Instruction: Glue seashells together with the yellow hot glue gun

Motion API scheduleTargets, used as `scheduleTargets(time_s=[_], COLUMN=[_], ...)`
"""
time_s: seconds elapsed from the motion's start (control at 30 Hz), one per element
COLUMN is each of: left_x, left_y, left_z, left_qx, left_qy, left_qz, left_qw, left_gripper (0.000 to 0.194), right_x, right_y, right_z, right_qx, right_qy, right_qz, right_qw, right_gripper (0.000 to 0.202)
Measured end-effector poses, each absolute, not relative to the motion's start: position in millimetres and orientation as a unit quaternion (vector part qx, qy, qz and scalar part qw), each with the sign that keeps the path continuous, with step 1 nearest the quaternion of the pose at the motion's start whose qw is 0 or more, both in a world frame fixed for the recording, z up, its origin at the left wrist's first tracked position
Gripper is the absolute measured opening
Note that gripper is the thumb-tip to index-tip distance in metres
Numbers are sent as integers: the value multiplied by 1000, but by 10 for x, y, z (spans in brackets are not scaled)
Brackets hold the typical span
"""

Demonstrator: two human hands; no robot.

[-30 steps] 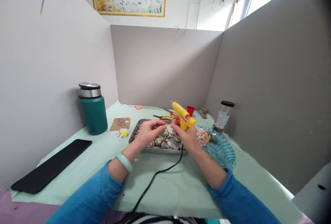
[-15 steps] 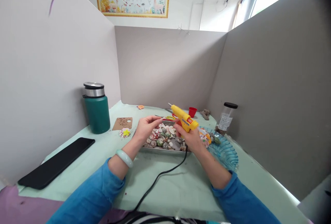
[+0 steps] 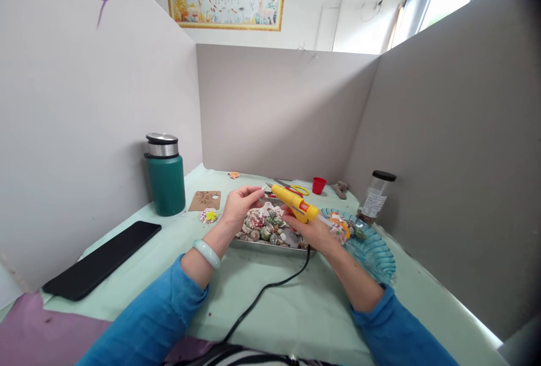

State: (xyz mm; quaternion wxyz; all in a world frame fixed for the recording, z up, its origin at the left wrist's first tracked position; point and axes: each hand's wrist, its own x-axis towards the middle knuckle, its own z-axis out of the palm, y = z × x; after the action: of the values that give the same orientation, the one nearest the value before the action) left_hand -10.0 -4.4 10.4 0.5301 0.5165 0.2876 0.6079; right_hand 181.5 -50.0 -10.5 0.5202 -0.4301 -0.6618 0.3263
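Note:
My right hand (image 3: 310, 230) is wrapped round a yellow glue gun (image 3: 293, 202), whose nozzle points left. My left hand (image 3: 240, 207), with a pale bangle at the wrist, pinches a small whitish piece (image 3: 265, 188) close to the nozzle tip. Whether nozzle and piece touch cannot be made out. Below both hands lies a metal tray (image 3: 270, 247) full of shells and small stones (image 3: 265, 230). The gun's black cord (image 3: 270, 285) runs down over the green cloth toward me.
A green bottle (image 3: 166, 183), a black flat object (image 3: 103, 259), a brown card (image 3: 205, 201) and a flower piece (image 3: 208, 215) are left. Scissors (image 3: 299, 190) and a red cup (image 3: 318, 185) stand behind. A blue plate (image 3: 378, 253) and a jar (image 3: 375, 197) are right.
The glue gun has tilted flatter, and its nozzle has come down and left to the small piece in my left hand. The whole view has shifted slightly.

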Motion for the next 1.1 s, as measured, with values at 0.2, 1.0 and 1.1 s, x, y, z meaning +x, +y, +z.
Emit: scheduleTargets(time_s=[0.2, 1.0, 1.1], left_x=[-97, -113, -110], left_y=[-55, -92, -91], left_z=[116, 154, 159], left_qx=[509, 488, 487], left_qy=[277, 251, 252], left_qz=[608, 610, 612], left_qw=[543, 572, 569], left_gripper=[30, 27, 28], right_x=[1819, 1810, 1810], right_y=[-444, -477, -466], right_z=[-145, -176, -195], right_qx=[-430, -463, -456], right_qy=[-650, -678, -677], right_qz=[335, 267, 263], right_qw=[529, 505, 515], right_gripper=[38, 37, 37])
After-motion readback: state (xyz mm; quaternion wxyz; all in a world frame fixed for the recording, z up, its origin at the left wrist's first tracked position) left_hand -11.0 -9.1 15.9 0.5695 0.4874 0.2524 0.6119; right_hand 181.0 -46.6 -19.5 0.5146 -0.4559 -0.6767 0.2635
